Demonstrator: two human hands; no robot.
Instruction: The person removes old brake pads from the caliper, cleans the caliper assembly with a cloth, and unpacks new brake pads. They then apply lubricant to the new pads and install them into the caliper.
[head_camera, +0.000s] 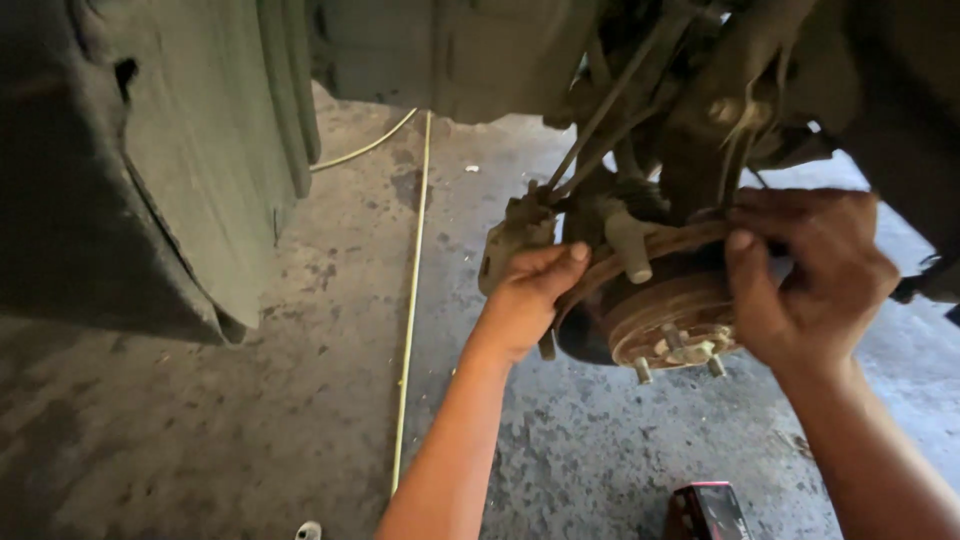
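Head view looks down under a raised car at a rusty brake disc (668, 318) with its wheel studs (672, 338) pointing toward the near side. The disc sits right of centre, hanging above a stained concrete floor (250, 420).

The left hand (528, 300) reaches up from the near edge and grips the left rim of the disc, fingers curled round behind it and thumb laid across the front. Just above and left of that hand sits a pale metal brake caliper (510, 240), close to the fingers; whether it touches them cannot be told.

The right hand (805, 275) comes in from the right and closes over the upper right edge of the disc, fingers bent over the top and thumb pressed down the face.

Far above the disc hang dark suspension parts (690, 110) and thin rods. A thin yellowish hose (412, 300) runs along the floor from near to far. A grey mudguard liner (180, 150) fills the left side. A small red and black box (705, 510) lies on the floor at the near edge.
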